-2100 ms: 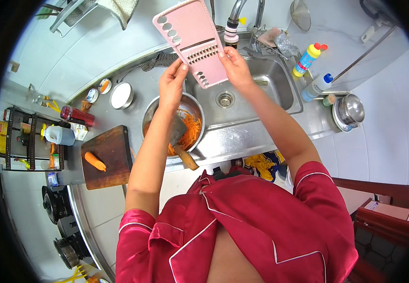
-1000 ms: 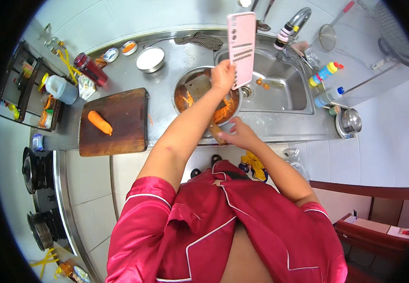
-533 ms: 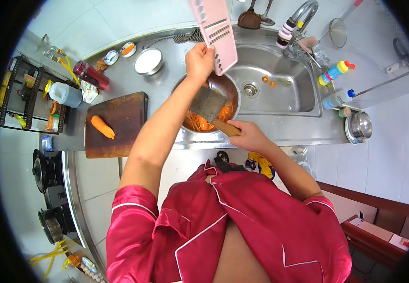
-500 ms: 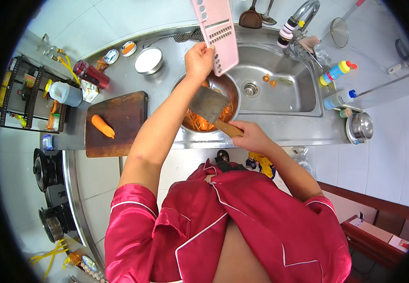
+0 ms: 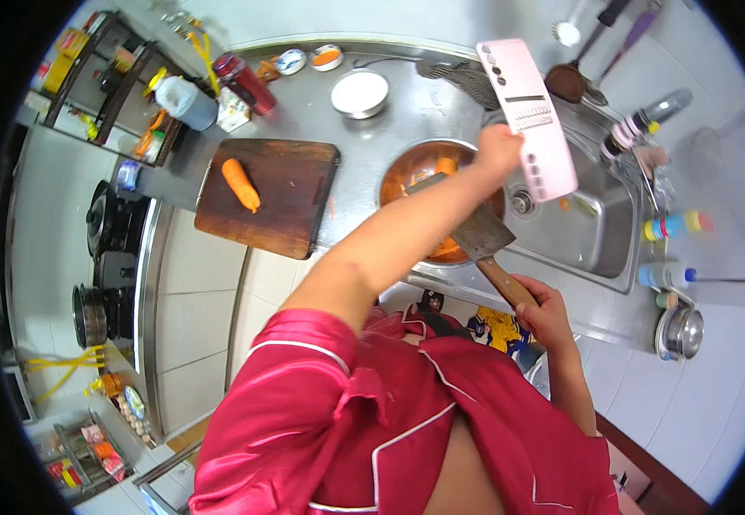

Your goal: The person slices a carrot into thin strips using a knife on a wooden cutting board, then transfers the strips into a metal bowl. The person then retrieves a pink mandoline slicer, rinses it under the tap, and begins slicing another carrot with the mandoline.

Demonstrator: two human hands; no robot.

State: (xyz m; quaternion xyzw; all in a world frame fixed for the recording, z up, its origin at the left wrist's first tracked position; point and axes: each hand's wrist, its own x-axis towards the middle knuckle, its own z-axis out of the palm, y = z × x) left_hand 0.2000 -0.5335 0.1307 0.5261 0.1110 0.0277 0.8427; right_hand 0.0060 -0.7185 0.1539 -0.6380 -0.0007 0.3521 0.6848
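Note:
My left hand grips the edge of a pale pink flat grater, lifted over the boundary of bowl and sink. In my right hand is the wooden handle of a cleaver. Its broad blade extends over a steel bowl and partly hides what is inside. Orange carrot pieces show in the bowl, and my left forearm crosses in front of it. To the left, a peeled carrot lies on a dark wooden cutting board.
Right of the bowl is a steel sink with a faucet and orange scraps. Behind the board stand a white bowl, two small dishes, a red bottle and a jug. Bottles line the sink's right side.
The view has swung, so the counter sits further right and tilted. My right hand has drawn the cleaver handle back toward my body. The grater remains raised in my left hand.

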